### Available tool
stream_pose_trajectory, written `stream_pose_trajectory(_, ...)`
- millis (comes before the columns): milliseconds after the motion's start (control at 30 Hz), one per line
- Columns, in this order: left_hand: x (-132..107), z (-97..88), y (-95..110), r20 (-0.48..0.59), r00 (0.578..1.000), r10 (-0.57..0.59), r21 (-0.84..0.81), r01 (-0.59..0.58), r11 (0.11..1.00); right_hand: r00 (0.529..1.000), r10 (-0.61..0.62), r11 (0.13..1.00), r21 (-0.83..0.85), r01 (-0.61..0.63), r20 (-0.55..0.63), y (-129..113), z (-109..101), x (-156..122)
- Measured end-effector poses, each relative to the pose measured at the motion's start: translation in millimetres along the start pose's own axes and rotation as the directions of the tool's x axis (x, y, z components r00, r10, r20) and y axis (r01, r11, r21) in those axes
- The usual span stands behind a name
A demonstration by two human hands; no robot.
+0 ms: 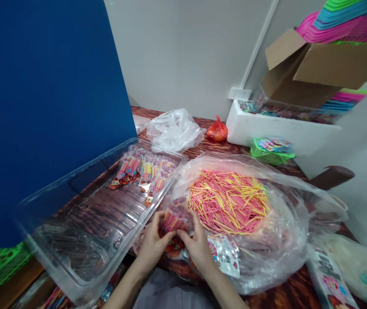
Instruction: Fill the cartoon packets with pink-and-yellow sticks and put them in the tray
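Note:
Between my two hands is a small clear printed packet (174,216) with pink and yellow sticks inside. My left hand (155,240) grips its left side and my right hand (196,240) its right side, thumbs meeting at the lower edge. Just right of my hands, a large clear plastic bag (286,253) lies open around a heap of thin pink and yellow sticks (230,201). To the left stands a clear plastic tray (106,223), where several similar filled packets (146,169) lie at the far end. A printed packet (225,255) lies beside my right hand.
A blue panel (51,111) rises behind the tray. At the back are a crumpled clear bag (175,128), a red bag of round orange things (217,130), a white foam box (276,131) and a green basket (270,156). An open cardboard box (338,64) sits above the foam box.

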State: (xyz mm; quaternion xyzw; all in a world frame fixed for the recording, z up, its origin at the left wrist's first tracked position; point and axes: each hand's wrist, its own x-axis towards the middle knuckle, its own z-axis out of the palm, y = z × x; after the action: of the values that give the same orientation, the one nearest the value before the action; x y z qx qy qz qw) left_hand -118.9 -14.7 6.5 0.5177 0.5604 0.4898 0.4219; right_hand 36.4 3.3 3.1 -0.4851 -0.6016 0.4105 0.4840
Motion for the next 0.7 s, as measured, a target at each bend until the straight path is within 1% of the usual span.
stream_pose_trajectory(67, -6.5, -1.3, 1.7, -0.013, 1.000, -0.002, 0.019, 0.002, 1.000, 0.997, 0.054, 0.994, 0.095, -0.060, 0.060, -0.4, -1.4, -6.2)
stream_pose_trajectory(133, -9.1, -2.6, 5.8, 0.031, 0.999, 0.010, 0.045, -0.011, 0.999, 0.993, 0.082, 0.985, 0.143, -0.092, 0.080, 1.7, -1.7, -11.1)
stream_pose_trajectory(233, -6.9, -4.3, 13.7, 0.155, 0.987, 0.045, 0.080, -0.058, 0.995, 0.995, 0.081, 0.992, 0.091, -0.086, 0.059, 6.0, -1.4, -14.6)
stream_pose_trajectory(300, -4.5, -5.3, 17.5, 0.192, 0.979, 0.066, 0.073, -0.081, 0.994, 0.998, 0.037, 0.999, 0.019, -0.038, 0.042, 5.6, -1.6, -14.8)
stream_pose_trajectory(367, -3.5, -6.1, 19.0, 0.187, 0.980, 0.067, 0.048, -0.077, 0.996, 1.000, -0.018, 0.999, -0.039, 0.018, 0.009, 2.6, -2.2, -14.7)
stream_pose_trajectory(433, -3.7, -6.7, 18.7, 0.186, 0.982, 0.038, 0.055, -0.049, 0.997, 0.999, -0.036, 0.998, -0.055, 0.036, -0.009, -0.1, -2.5, -14.9)
stream_pose_trajectory(500, -4.4, -6.9, 17.6, 0.185, 0.983, -0.010, 0.090, -0.006, 0.996, 1.000, -0.004, 1.000, -0.029, 0.004, 0.008, -0.7, -1.8, -15.8)
stream_pose_trajectory(567, -4.8, -6.5, 17.1, 0.186, 0.981, -0.047, 0.086, 0.031, 0.996, 0.999, 0.043, 0.999, -0.005, -0.043, 0.029, -0.3, -0.1, -17.1)
stream_pose_trajectory(633, -4.8, -5.7, 18.3, 0.192, 0.980, -0.057, 0.021, 0.054, 0.998, 0.998, 0.062, 0.998, 0.002, -0.062, 0.008, -2.4, 1.3, -17.8)
stream_pose_trajectory(700, -4.4, -4.9, 22.0, 0.179, 0.983, -0.043, -0.059, 0.054, 0.997, 0.998, 0.044, 0.999, 0.023, -0.043, -0.036, -9.0, 1.2, -17.2)
